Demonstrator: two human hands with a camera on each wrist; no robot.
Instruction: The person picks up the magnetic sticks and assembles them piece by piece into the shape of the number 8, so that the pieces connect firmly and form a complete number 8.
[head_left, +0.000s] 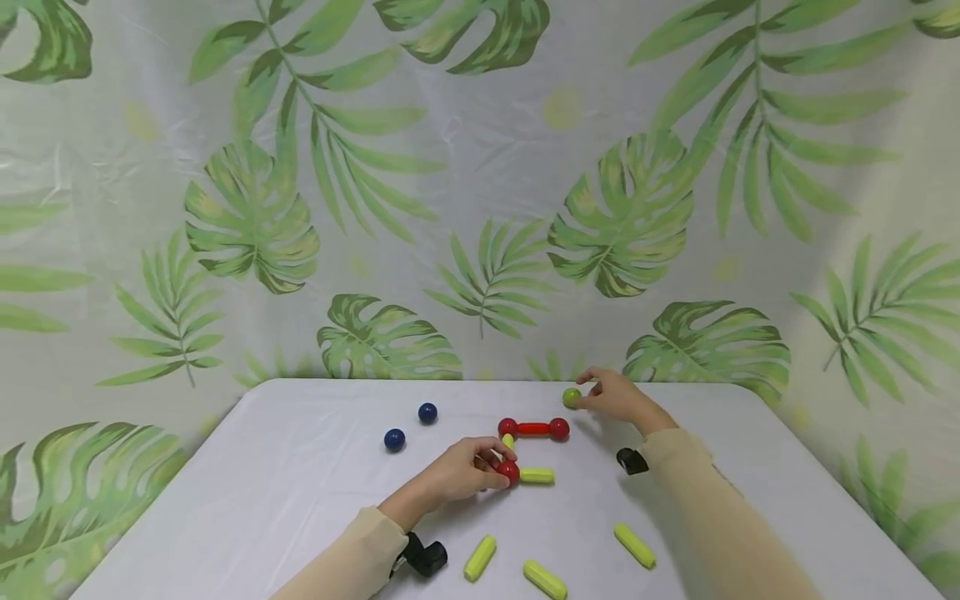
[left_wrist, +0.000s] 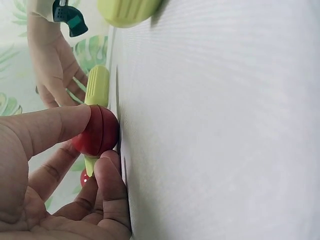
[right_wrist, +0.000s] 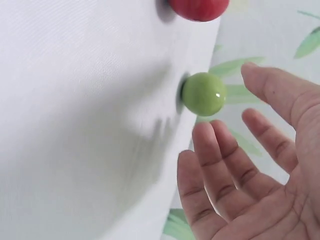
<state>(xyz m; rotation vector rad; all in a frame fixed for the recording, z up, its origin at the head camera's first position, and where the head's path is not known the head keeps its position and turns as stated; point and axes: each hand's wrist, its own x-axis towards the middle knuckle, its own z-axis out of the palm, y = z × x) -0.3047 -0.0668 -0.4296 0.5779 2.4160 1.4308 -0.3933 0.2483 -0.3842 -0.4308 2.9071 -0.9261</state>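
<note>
My left hand (head_left: 461,471) pinches a red ball (head_left: 508,473) between thumb and fingers, low over the table. A yellow-green rod (head_left: 537,475) extends rightward from that ball. Another yellow-green rod (head_left: 508,441) runs from behind the fingers toward the far red ball (head_left: 507,427). From there a red rod (head_left: 533,428) leads to a third red ball (head_left: 558,428). At the table's back edge lies a green ball (right_wrist: 204,94). Around it, without gripping, my right hand (head_left: 617,396) reaches with spread, relaxed fingers; the right wrist view shows a gap between fingertips and ball.
Two dark blue balls, one farther back (head_left: 427,413) and one nearer (head_left: 394,440), sit at the back left. Loose yellow-green rods lie in front: one left (head_left: 480,557), one central (head_left: 545,579), one right (head_left: 634,546). A leaf-patterned curtain (head_left: 495,183) hangs behind the white table (head_left: 315,450).
</note>
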